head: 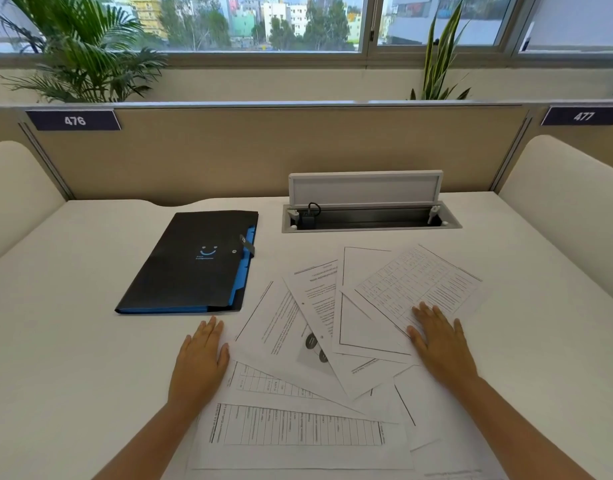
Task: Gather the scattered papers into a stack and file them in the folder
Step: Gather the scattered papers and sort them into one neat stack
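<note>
progress: early, by my read. Nothing stacked, nothing filed.
papers: white printed paper sheets (319, 344) fanned loose across centre and lower right of frame, overlapping at mixed angles on the white bench (73, 341). Some carry tables, some text, one mostly a blank bordered box. Count unclear, edges hide each other.
folder: black flat document folder with blue inner tabs (190, 265), upper left of the paper spread, lying flat and closed, strap flap at its right edge. Just beside the nearest sheet, not touching as far as I can tell.
folder contents: can't see inside; blue dividers show at the right and bottom edges, no white sheet visibly sticking out.
left hand (201, 358): flat, fingers straight and together, palm down at the left margin of the spread, below the folder's lower right corner. Grips nothing.
right hand (440, 341): flat, fingers straight, pressing on the table-printed sheet at the right side of the spread. Grips nothing.
hands: bracket the pile from both sides; likely set to sweep inward.
left to do: gather, square edges, open folder, insert stack.
cable box: grey recessed tray (371, 220) top centre, white lid up, a black plug and cable inside at its left end.
</note>
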Demonstrator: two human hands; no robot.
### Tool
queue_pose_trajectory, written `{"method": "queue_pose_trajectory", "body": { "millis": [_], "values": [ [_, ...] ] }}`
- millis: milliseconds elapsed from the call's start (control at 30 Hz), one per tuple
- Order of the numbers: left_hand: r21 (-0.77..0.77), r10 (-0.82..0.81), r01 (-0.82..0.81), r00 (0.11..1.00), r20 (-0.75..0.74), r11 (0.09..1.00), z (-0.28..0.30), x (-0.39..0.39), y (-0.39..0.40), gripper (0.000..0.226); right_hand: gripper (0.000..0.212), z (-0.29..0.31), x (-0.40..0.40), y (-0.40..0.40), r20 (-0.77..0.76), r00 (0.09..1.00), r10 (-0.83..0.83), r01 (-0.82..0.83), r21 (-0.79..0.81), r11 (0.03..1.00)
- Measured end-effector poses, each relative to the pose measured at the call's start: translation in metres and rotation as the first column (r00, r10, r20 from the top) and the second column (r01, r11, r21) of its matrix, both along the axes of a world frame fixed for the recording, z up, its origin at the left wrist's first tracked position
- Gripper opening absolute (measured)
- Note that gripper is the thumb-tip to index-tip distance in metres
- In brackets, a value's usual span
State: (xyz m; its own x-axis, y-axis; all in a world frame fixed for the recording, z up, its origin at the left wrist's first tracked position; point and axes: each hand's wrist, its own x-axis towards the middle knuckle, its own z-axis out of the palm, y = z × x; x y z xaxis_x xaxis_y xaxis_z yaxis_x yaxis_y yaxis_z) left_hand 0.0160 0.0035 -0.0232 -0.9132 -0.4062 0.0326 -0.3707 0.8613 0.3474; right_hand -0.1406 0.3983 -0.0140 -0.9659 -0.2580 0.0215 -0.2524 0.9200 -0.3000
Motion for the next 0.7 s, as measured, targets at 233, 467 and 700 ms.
{"method": "queue_pose_trajectory", "body": {
  "millis": [233, 467, 700],
  "values": [
    [-0.004, -0.003, 0.003, 1.000, 0.012, 1.000, 0.000, 0.000, 0.000, 0.055, 0.057, 0.008, -0.002, -0.002, 0.020, 1.000, 0.003, -0.004, 0.058, 0.998],
    [-0.018, 0.005, -0.005, 1.000, 0.024, 1.000, -0.002, -0.001, -0.001, 0.056, 0.101, 0.020, 0.016, -0.046, 0.055, 0.986, 0.157, -0.160, 0.062, 0.985],
    [-0.002, 0.003, -0.003, 1.000, 0.005, 1.000, -0.001, 0.000, 0.000, 0.055, 0.121, 0.017, 0.017, -0.070, 0.269, 0.956, 0.120, -0.137, 0.048, 0.989]
  ]
}}
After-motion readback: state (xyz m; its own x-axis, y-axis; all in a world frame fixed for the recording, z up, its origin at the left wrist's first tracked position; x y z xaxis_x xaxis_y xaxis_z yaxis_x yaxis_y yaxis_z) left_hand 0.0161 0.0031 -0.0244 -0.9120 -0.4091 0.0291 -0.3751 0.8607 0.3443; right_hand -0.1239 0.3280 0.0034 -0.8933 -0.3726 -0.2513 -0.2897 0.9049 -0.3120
